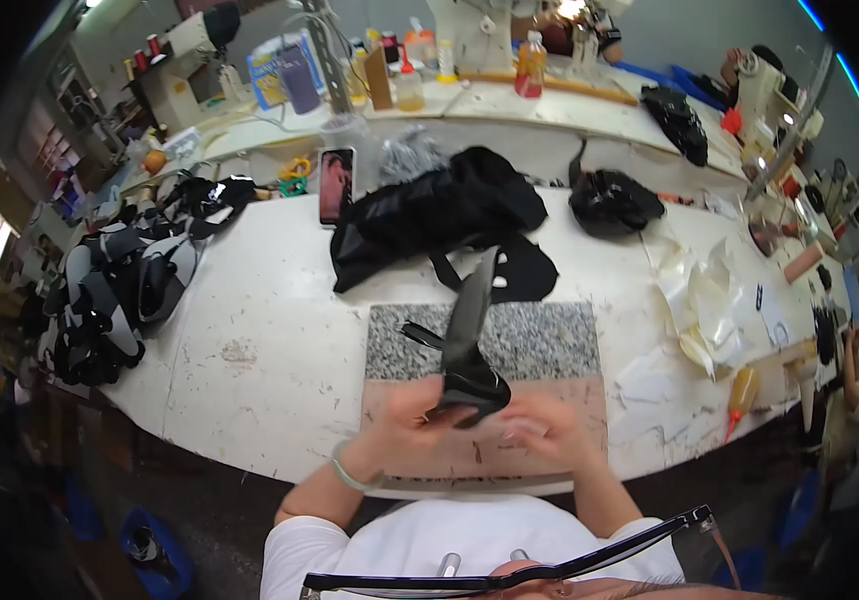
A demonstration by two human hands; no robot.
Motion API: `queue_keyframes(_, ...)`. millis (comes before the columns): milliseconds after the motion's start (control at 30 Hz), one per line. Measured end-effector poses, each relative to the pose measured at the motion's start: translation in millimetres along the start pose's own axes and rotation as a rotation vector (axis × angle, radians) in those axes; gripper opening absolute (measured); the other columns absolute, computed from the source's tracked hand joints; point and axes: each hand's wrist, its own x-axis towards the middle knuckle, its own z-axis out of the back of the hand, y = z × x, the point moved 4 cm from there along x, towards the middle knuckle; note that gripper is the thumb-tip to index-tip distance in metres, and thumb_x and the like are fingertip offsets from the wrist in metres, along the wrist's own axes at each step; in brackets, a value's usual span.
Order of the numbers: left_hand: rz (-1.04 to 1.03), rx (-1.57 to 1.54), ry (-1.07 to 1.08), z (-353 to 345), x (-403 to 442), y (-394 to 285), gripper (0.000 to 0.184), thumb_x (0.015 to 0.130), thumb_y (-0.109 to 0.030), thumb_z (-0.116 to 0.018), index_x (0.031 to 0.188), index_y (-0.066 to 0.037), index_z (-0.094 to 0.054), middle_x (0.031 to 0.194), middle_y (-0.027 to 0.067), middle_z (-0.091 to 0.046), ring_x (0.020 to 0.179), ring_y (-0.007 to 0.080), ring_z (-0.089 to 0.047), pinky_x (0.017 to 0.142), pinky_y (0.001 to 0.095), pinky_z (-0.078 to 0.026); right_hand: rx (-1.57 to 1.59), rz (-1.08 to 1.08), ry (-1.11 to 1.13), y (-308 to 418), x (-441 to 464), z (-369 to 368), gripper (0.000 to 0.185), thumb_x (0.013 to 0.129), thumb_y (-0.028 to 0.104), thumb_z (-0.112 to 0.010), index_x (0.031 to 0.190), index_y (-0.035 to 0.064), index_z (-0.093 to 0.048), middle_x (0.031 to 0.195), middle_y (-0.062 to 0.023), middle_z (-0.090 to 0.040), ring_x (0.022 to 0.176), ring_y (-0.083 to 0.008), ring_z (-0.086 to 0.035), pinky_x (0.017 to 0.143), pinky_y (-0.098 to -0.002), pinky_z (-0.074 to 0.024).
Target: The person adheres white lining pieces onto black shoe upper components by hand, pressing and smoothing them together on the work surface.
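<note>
My left hand (411, 418) is closed round the lower end of a black shoe-like piece (467, 345), whose long grey-black part points upward. Close by on the right, my right hand (547, 425) is near the piece's lower edge, its fingers blurred and partly bent; whether it touches the piece is unclear. Both hands are above a pinkish board (589, 440), in front of a speckled stone slab (554, 335). A thin black strip (422, 335) shows just left of the piece. Behind the slab lie a flat black cutout (529, 272) and a black cloth bundle (439, 205).
Black and grey pieces (139, 270) are heaped at the left. A phone (336, 185) stands behind, near a shiny black bundle (614, 202). Pale sheets (704, 300) and a yellow bottle (742, 392) lie right. Bottles and sewing machines line the back; a person (854, 400) is at far right.
</note>
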Motion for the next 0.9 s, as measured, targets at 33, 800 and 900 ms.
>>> queue_keyframes(33,-0.084,0.323,0.081,2,6,-12,0.02,0.078,0.0,-0.064,0.097,-0.005,-0.064,0.097,0.0062,-0.065,0.088,0.0171,-0.061,0.074,0.0304,-0.047,0.008,-0.046,0.012,0,-2,12,0.021,0.075,-0.002,-0.069,0.095,0.0,-0.067,0.099,-0.0117,-0.068,0.093,-0.0266,-0.064,0.084,-0.0366,-0.0492)
queue_keyframes(800,-0.241,1.143,0.423,19,6,10,0.016,0.068,-0.003,-0.059,0.082,-0.007,-0.064,0.1,0.0067,-0.06,0.12,0.028,-0.047,0.11,0.0559,-0.022,-0.309,0.06,0.271,-43,4,-56,0.031,0.082,0.022,-0.065,0.109,0.0064,-0.062,0.109,-0.0083,-0.056,0.108,-0.0271,-0.05,0.089,-0.0404,-0.042)
queue_keyframes(900,-0.218,1.179,0.376,35,17,7,0.017,0.071,0.003,-0.056,0.085,-0.001,-0.064,0.115,0.0103,-0.058,0.123,0.0323,-0.045,0.107,0.053,-0.029,0.062,-0.112,0.179,-29,-1,12,0.027,0.089,0.015,-0.061,0.113,0.003,-0.061,0.103,-0.0105,-0.063,0.095,-0.0229,-0.06,0.084,-0.0344,-0.048)
